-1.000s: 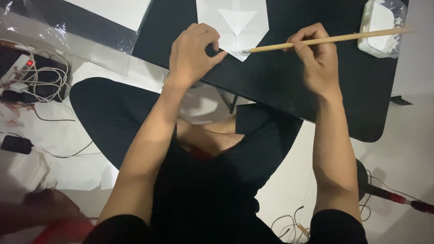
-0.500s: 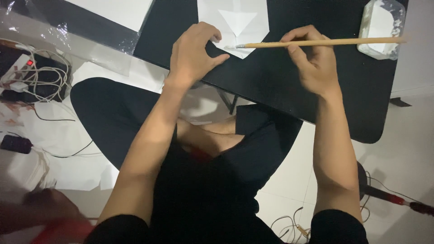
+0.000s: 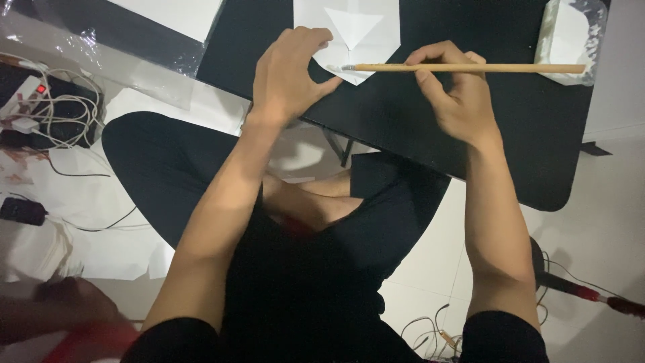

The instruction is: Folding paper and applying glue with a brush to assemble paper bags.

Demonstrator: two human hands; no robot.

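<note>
A folded white paper [image 3: 356, 27] with a pointed lower end lies on a black table [image 3: 510, 134]. My left hand [image 3: 289, 74] rests on the paper's left edge, fingers curled and thumb touching the tip. My right hand [image 3: 453, 94] grips a long wooden brush [image 3: 470, 68] held level, its bristle end lying on the paper's lower right fold, close to my left thumb.
A white dish in clear wrap [image 3: 571, 37] sits at the table's far right. White sheets [image 3: 168, 13] and clear plastic [image 3: 101, 54] lie to the left. Cables and a power strip [image 3: 33, 101] cover the floor at left; more cables [image 3: 578, 289] lie at right.
The brush has swung from tilted to level, and its tip slid left along the paper's lower fold toward my left thumb. My left hand stayed on the paper.
</note>
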